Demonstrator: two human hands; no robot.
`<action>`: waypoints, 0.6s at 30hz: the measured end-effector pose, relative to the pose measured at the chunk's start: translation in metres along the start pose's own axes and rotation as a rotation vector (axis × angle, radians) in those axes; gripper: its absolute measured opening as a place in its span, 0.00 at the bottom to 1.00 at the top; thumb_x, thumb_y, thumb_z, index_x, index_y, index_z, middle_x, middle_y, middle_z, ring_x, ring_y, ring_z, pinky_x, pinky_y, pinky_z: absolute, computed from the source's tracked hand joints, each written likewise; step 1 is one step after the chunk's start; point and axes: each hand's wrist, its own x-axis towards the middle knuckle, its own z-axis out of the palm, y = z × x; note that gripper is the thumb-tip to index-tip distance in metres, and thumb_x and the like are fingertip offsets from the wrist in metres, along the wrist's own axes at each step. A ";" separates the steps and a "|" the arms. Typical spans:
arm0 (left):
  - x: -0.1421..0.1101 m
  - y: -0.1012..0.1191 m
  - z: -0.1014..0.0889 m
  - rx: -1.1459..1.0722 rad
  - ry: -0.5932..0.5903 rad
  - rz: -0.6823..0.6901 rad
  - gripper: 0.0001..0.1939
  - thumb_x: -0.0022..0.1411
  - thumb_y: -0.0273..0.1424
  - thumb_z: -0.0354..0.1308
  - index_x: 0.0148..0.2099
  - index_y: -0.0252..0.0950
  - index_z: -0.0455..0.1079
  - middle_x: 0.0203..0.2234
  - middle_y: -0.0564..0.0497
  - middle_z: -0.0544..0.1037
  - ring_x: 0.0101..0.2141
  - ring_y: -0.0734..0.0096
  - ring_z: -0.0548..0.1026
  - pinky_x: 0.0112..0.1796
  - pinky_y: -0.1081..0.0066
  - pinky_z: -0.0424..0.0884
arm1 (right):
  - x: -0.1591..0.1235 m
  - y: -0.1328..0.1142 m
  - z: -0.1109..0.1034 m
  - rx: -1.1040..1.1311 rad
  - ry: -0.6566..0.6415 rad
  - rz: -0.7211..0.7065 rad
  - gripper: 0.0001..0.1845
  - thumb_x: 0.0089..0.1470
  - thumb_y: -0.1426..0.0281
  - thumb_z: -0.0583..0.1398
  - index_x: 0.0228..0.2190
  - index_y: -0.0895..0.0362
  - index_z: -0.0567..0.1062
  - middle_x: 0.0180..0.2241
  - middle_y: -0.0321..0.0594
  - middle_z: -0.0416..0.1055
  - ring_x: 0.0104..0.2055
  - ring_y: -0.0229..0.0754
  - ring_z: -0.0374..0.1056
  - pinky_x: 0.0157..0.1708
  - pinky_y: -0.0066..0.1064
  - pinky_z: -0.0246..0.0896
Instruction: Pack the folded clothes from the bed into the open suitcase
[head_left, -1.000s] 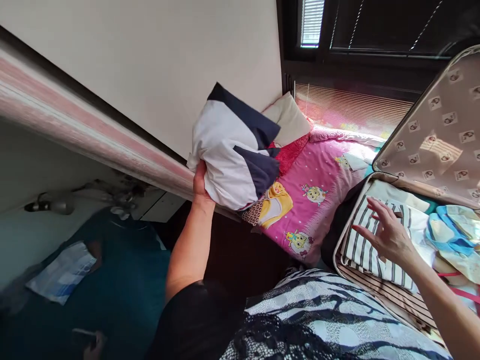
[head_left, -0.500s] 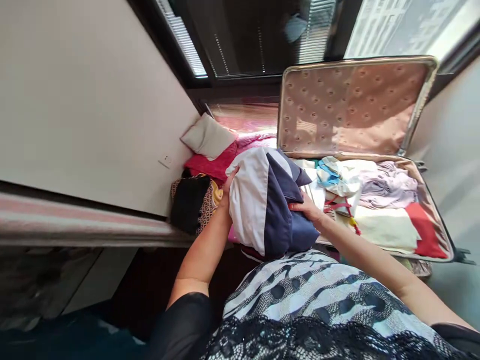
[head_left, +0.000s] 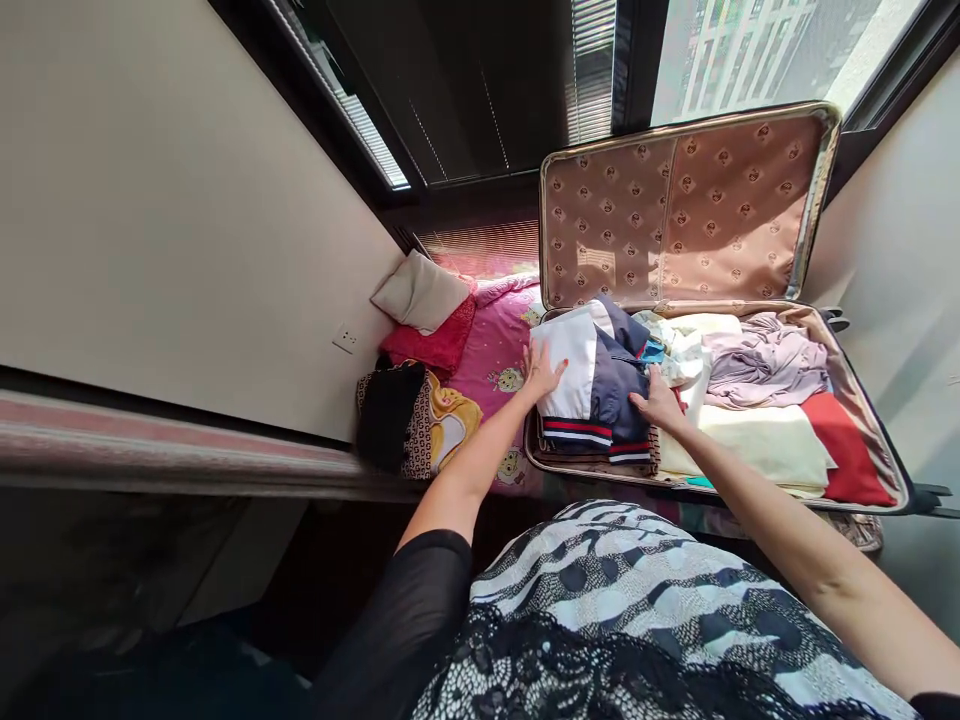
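Observation:
A folded white and navy jacket [head_left: 574, 372] with red, white and navy striped ribbing lies in the left part of the open suitcase [head_left: 534, 455]. My left hand [head_left: 544, 375] rests on its white left side, fingers spread and thumb out over the cloth. At the navy right side, my right hand [head_left: 661, 402] grips the edge, its thumb on top and some fingers hidden. Beneath the jacket, a brown patterned cloth [head_left: 654, 452] shows. To the right are white clothes [head_left: 679, 350], a crumpled lilac garment [head_left: 765, 360], a cream folded cloth [head_left: 757, 445] and a red cloth [head_left: 847, 450].
The suitcase lid [head_left: 675, 220] leans upright against the dark window frame. Left of the case, a beige cushion [head_left: 421, 292], a red cloth [head_left: 435, 345] and a black and patterned bundle [head_left: 394, 415] lie on the pink bedding [head_left: 495, 340]. A white wall [head_left: 187, 200] borders the left.
The jacket has moved right and away from my body, from between my hands over the bedding down into the suitcase's left part. My left hand has spread its fingers on it.

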 end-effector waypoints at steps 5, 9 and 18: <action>0.004 0.005 0.041 0.116 -0.166 0.091 0.55 0.65 0.60 0.67 0.84 0.46 0.53 0.84 0.41 0.42 0.80 0.27 0.32 0.74 0.27 0.43 | -0.001 -0.020 0.003 -0.363 0.045 -0.261 0.44 0.65 0.54 0.59 0.76 0.57 0.61 0.77 0.64 0.52 0.79 0.75 0.48 0.71 0.72 0.52; 0.016 0.022 0.063 0.163 -0.420 0.168 0.59 0.59 0.65 0.69 0.84 0.56 0.52 0.84 0.44 0.39 0.79 0.19 0.29 0.70 0.17 0.39 | 0.018 -0.042 0.002 -0.486 0.038 -0.331 0.40 0.67 0.55 0.60 0.76 0.50 0.64 0.80 0.59 0.48 0.80 0.77 0.42 0.70 0.74 0.51; -0.013 0.032 0.071 0.159 -0.430 0.344 0.53 0.63 0.62 0.69 0.83 0.56 0.56 0.84 0.42 0.37 0.78 0.16 0.28 0.68 0.14 0.36 | 0.122 -0.082 -0.008 -0.634 0.002 -0.378 0.38 0.71 0.52 0.59 0.76 0.47 0.65 0.82 0.52 0.42 0.81 0.78 0.35 0.72 0.72 0.44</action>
